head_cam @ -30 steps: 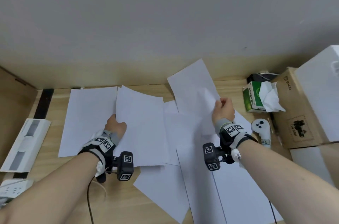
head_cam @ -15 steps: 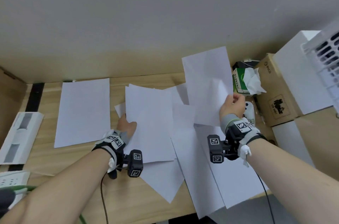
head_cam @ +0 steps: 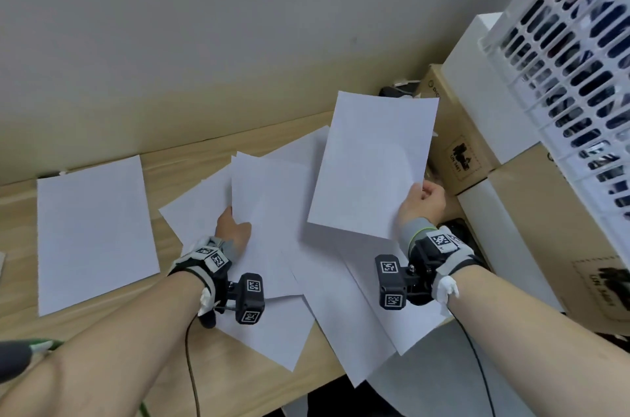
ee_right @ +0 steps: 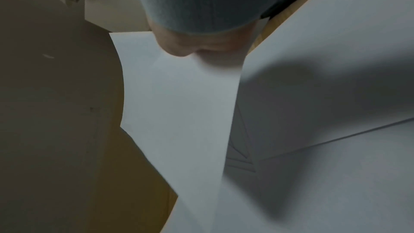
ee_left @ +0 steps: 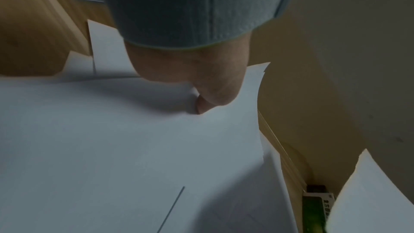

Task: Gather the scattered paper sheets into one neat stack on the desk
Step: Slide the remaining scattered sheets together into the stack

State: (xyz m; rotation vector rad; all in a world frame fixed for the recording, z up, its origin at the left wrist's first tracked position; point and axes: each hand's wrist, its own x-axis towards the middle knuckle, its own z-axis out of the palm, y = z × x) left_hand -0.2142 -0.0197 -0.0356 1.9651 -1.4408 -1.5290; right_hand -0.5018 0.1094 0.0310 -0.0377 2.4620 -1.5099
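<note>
Several white paper sheets lie overlapped on the wooden desk [head_cam: 20,201]. My right hand [head_cam: 422,201] pinches the lower right corner of one sheet [head_cam: 371,160] and holds it lifted above the pile; the right wrist view shows the same raised sheet [ee_right: 179,104]. My left hand [head_cam: 235,229] grips the left edge of another sheet [head_cam: 269,212] at the middle of the pile, its thumb on top [ee_left: 201,107] in the left wrist view. A single sheet [head_cam: 92,232] lies flat and apart at the left. Two sheets [head_cam: 354,321] overhang the front edge.
Cardboard boxes [head_cam: 463,150] and a white box [head_cam: 484,82] crowd the right side, with a white slotted basket [head_cam: 579,58] above them. A green tissue pack [ee_left: 315,208] shows behind the pile in the left wrist view. The wall runs along the back of the desk.
My right hand has raised its sheet higher and turned it more upright. My left hand has slid its sheet rightward toward the middle pile. The head view has swung right.
</note>
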